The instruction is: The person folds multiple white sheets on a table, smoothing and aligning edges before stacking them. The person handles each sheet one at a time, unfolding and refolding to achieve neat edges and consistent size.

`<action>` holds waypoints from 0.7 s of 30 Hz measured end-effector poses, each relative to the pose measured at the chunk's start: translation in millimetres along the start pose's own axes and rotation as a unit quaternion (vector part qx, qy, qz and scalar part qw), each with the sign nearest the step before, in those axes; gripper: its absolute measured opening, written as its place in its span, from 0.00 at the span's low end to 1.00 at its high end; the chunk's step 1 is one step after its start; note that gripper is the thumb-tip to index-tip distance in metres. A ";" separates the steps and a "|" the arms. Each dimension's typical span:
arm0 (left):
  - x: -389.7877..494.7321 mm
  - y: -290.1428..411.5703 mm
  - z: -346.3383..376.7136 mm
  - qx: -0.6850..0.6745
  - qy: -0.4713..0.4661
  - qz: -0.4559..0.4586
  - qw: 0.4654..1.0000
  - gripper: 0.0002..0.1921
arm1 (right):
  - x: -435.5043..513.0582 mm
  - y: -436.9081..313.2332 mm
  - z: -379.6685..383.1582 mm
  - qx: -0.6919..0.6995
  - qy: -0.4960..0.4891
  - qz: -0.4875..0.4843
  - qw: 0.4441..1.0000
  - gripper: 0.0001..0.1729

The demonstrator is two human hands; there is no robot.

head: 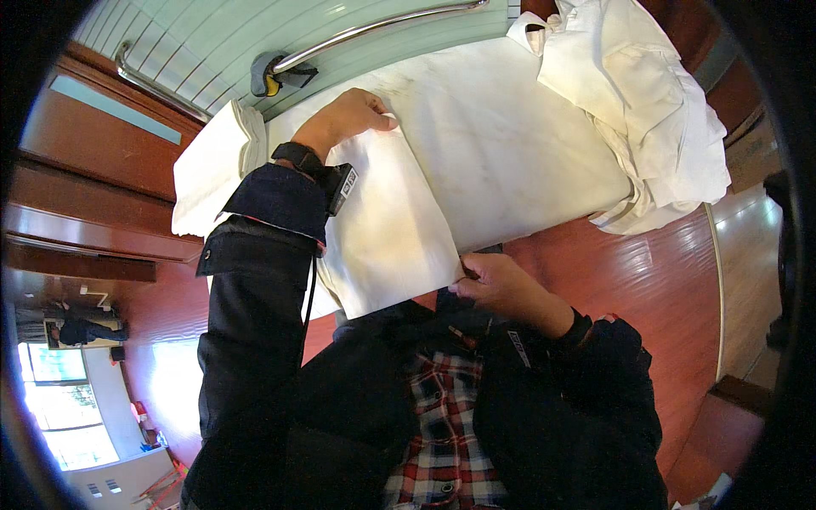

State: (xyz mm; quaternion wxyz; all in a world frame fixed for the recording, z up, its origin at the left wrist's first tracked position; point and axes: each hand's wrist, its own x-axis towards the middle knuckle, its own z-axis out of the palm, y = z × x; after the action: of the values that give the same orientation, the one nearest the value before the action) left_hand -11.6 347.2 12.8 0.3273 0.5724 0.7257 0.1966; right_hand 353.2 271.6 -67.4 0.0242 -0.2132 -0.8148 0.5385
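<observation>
A folded white cloth [389,217] lies across the left part of a white covered table [497,140] and reaches past its near edge. My left hand [357,115] pinches the cloth's far corner between thumb and fingers; a black strap with a small box sits on that wrist. At the near right corner, my right hand [494,284] grips the cloth's edge. To the left stands a stack of folded white cloths [213,166]. A loose heap of crumpled white cloth [644,115] covers the table's right end and hangs over its edge.
Beyond the table runs a metal rail [382,25] before a pale green panel, with a grey and black object [274,73] at its end. Brown wooden furniture [108,140] is at the left. A person [86,331] is far off at the left, near a window.
</observation>
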 end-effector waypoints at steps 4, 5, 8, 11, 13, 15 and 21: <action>7.8 -10.0 4.5 -0.023 0.003 0.017 1.000 0.12 | -2.4 -13.6 -7.9 -0.014 -0.016 0.021 1.000 0.12; 8.8 -12.7 8.1 -0.019 0.012 0.033 0.999 0.11 | -4.0 -16.4 -10.3 -0.047 -0.005 0.011 0.999 0.12; 10.3 -18.3 21.0 -0.001 0.056 0.070 0.996 0.11 | -8.6 -20.9 -14.4 -0.100 -0.012 0.023 0.995 0.13; 3.7 -16.3 27.4 0.042 0.093 0.082 0.991 0.12 | -9.2 -20.4 -18.8 -0.024 -0.017 -0.011 1.000 0.18; -9.0 -11.2 23.2 0.065 0.117 0.084 0.987 0.15 | -7.7 -20.5 -20.2 0.050 -0.007 -0.058 0.997 0.24; -31.0 -5.5 15.0 0.077 0.141 0.072 0.984 0.20 | -0.5 -18.0 -29.9 0.134 -0.067 0.074 0.986 0.26; -198.6 -45.3 -35.5 0.096 0.316 0.110 0.938 0.27 | 11.9 -23.6 -28.0 0.273 -0.061 0.157 0.947 0.25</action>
State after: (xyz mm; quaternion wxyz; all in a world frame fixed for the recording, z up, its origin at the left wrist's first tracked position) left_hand -42.3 147.7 57.7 0.0013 0.5856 0.7396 0.3317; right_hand 342.3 292.6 -37.0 -0.0532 -0.2901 -0.5932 0.7491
